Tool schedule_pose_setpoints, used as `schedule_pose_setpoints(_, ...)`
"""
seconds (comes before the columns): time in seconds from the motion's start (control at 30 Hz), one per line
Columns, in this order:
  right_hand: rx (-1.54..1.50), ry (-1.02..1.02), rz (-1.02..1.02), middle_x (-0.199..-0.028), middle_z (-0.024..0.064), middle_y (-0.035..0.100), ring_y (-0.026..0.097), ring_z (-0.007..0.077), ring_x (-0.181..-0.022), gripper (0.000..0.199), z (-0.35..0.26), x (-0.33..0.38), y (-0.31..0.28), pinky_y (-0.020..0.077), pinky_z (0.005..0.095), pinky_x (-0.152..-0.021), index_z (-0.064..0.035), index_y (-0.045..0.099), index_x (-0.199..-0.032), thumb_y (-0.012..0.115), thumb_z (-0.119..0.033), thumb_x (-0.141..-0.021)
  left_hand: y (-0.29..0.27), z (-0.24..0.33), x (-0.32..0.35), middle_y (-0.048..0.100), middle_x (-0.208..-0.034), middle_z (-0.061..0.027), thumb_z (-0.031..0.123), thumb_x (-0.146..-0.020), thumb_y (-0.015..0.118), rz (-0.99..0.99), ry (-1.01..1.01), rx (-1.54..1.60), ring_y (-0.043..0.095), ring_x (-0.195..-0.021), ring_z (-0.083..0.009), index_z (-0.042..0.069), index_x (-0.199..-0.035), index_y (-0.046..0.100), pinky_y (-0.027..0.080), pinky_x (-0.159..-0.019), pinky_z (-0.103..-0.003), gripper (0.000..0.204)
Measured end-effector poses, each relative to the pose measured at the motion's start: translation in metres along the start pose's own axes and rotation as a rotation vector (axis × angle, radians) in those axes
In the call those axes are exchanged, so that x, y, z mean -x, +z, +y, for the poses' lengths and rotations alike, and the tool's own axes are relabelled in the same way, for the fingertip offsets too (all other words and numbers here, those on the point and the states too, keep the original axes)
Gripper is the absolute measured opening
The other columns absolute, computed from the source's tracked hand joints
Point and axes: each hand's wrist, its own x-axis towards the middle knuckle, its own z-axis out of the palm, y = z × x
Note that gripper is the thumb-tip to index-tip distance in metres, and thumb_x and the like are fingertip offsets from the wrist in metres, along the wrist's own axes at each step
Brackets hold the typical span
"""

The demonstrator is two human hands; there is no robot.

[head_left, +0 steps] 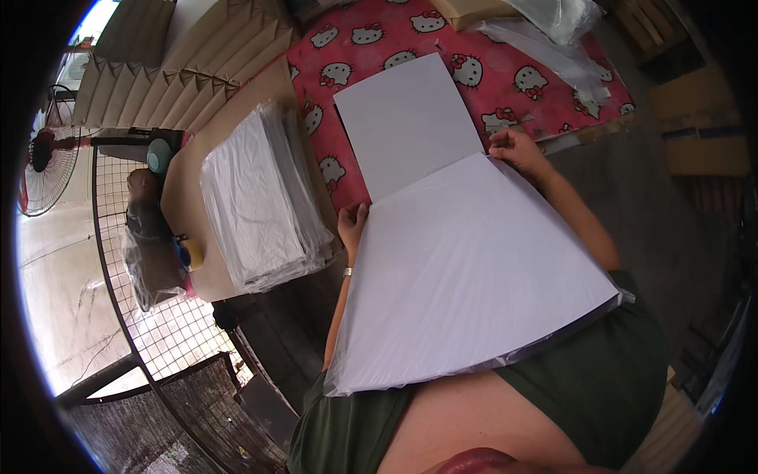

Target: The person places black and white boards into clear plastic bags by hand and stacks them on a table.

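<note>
A stack of white sheets (414, 126) lies partly inside a clear plastic bag (474, 261). The bag's near end rests against my torso, while the far part of the stack sticks out of its mouth onto a pink cloth. At the left corner of that mouth, my left hand (352, 225) is closed on the bag's edge. My right hand (517, 154) pinches the opposite corner, thumb and fingers together beside the sheets. How far the fingers reach under the bag is hidden.
A pile of flat clear plastic bags (257, 193) sits on brown cardboard at the left, near a tape roll (189, 253). Folded brown paper pieces (181, 87) are stacked behind it. The pink patterned cloth (529, 83) covers the table; loose plastic (553, 51) lies far right.
</note>
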Motion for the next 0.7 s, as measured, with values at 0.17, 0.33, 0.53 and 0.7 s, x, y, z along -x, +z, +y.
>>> schedule_pose_setpoints(0.17,0.628,-0.504,-0.101,-0.119,0.0088,0.053,0.046,0.0241,-0.116,0.042,-0.052,0.049,-0.003,0.0341,0.0367,-0.099,-0.0057,0.053,-0.115,0.065,-0.009,-0.074,-0.030,0.056,0.054,0.061,-0.095,-0.0092,0.001,-0.078,0.062,0.148,0.422,0.108,0.058,-0.080,-0.0179,0.004,-0.102,0.060,0.048,-0.065,-0.025,0.024)
schedule_pose_setpoints(0.33,0.520,-0.568,-0.562,-0.126,0.0120,0.050,0.032,0.0261,-0.130,0.038,-0.058,0.058,-0.001,0.0225,0.0408,-0.106,-0.0055,0.057,-0.115,0.062,-0.013,-0.078,-0.051,0.099,0.073,0.061,-0.110,-0.0092,-0.007,-0.076,0.056,-0.202,0.665,-0.195,0.058,-0.101,-0.0209,0.006,-0.110,0.060,0.049,-0.083,-0.028,0.037)
schedule_pose_setpoints(0.53,0.169,-0.284,-0.371,-0.101,0.0076,0.063,0.058,0.0169,-0.098,0.022,-0.008,0.007,0.033,0.0436,0.0288,-0.089,-0.0021,0.064,-0.101,0.061,-0.004,-0.079,-0.007,0.079,0.033,0.061,-0.111,-0.0101,0.000,-0.077,0.051,-0.322,0.441,-0.136,0.058,-0.104,-0.0216,0.008,-0.109,0.063,0.044,-0.091,-0.030,0.035)
schedule_pose_setpoints(0.7,0.273,-0.278,-0.325,-0.096,0.0056,0.062,0.059,0.0126,-0.089,0.018,-0.005,-0.016,0.027,0.0471,0.0247,-0.077,-0.0019,0.063,-0.098,0.058,-0.006,-0.081,0.015,0.053,0.021,0.063,-0.100,-0.0099,0.006,-0.077,0.057,-0.221,0.348,0.094,0.060,-0.092,-0.0190,0.003,-0.104,0.063,0.046,-0.081,-0.028,0.028)
